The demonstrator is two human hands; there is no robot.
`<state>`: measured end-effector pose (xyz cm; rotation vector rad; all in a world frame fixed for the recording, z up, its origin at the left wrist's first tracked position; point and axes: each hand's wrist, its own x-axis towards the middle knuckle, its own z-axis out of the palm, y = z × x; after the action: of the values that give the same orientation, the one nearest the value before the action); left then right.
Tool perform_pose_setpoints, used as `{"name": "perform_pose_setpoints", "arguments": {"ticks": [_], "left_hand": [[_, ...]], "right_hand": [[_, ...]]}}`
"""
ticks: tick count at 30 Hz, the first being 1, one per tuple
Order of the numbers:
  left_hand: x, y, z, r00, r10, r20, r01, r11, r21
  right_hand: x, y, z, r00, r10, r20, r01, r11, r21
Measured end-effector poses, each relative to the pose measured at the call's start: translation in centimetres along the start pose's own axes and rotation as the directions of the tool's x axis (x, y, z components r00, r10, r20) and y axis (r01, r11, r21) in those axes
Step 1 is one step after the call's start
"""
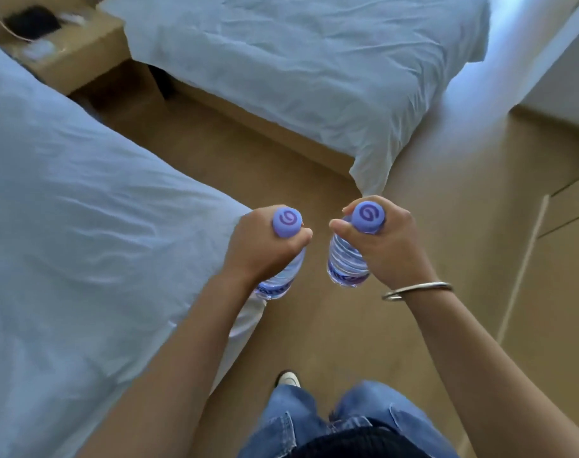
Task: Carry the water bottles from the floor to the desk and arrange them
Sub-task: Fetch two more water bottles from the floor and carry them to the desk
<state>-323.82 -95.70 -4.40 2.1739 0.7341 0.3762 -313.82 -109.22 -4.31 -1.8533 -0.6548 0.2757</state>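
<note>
Denim, blue and creased, covers the person's legs (317, 421) at the bottom of the view, with a pale shoe toe (288, 378) on the tan floor (314, 328) just ahead. Above these, both bare forearms reach forward. The left hand (265, 246) is wrapped round the neck of the left bottle (279, 282), a clear ribbed plastic one with a smooth lilac cap (287, 222) bearing a purple swirl. The right hand (392, 246), a thin metal bangle (417, 290) on its wrist, grasps the right bottle (345, 264) of the same make the same way. Both bottles hang upright in the air over the floor, close together but apart, the left one just beside the corner of the near bed (83, 226), whose white sheet is softly wrinkled. A strip of bare floor runs between this bed and the far bed (298, 61), also in rumpled white linen, its corner drooping ahead of the hands. A wider stretch of floor opens to the right, bounded by pale wooden panels (565, 206). Far left stands a light wooden nightstand (80, 51) carrying blurred dark and white items.
</note>
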Motion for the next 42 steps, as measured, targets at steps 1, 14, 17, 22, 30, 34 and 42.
{"name": "perform_pose_setpoints", "arguments": {"ticks": [1, 14, 17, 22, 30, 34, 42], "left_hand": [[1.3, 0.0, 0.1, 0.999, 0.019, 0.027, -0.02, 0.999, 0.026], [17.1, 6.4, 10.0, 0.933, 0.156, 0.325, -0.252, 0.927, 0.279], [21.3, 9.8, 13.8, 0.912, 0.171, 0.373, -0.296, 0.904, 0.309], [27.5, 16.6, 20.0, 0.907, 0.178, 0.383, -0.284, 0.928, 0.241], [34.4, 24.5, 27.7, 0.881, 0.28, 0.381, -0.359, 0.921, 0.152], [37.4, 27.5, 31.8, 0.843, 0.332, 0.423, -0.445, 0.872, 0.203], [47.3, 32.8, 42.7, 0.833, 0.32, 0.451, -0.441, 0.876, 0.194]], "right_hand": [[0.7, 0.1, -0.3, 1.0, 0.002, -0.026, -0.003, 1.0, -0.021], [11.6, 6.7, -10.6, 0.957, 0.081, -0.278, -0.143, 0.967, -0.212], [15.6, 8.8, -14.6, 0.941, 0.078, -0.33, -0.157, 0.963, -0.219], [21.7, 11.9, -22.3, 0.931, 0.058, -0.36, -0.155, 0.956, -0.247], [28.7, 16.1, -33.2, 0.931, 0.114, -0.348, -0.205, 0.95, -0.237], [31.4, 18.4, -37.1, 0.927, 0.152, -0.344, -0.243, 0.939, -0.242], [40.7, 25.3, -45.7, 0.931, 0.202, -0.303, -0.284, 0.923, -0.26]]}}
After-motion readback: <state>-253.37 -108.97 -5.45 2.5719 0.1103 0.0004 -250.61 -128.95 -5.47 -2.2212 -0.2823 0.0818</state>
